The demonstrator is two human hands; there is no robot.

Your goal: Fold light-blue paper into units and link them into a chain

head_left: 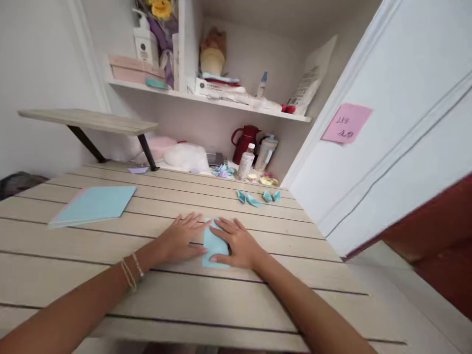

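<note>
A light blue sheet of paper [213, 244], folded into a narrow rectangle, lies flat on the slatted wooden table [206, 300]. Over its right side my right hand [238, 244] rests with fingers spread, hiding that edge. My left hand [184, 239] lies flat on the table to the left, its thumb and a fingertip touching the paper's left edge. Neither hand grasps anything. Beyond them sit several small folded blue paper pieces [254, 199]. A stack of square paper [96, 204], blue on top with pink below, lies at the left.
At the back stand a clear bottle [246, 162], a red jug [246, 142] and a tumbler [266, 152]. More folded paper [223, 170] lies beside them. A small raised wooden stand [88, 120] occupies the back left. Above runs a loaded white shelf [206, 102].
</note>
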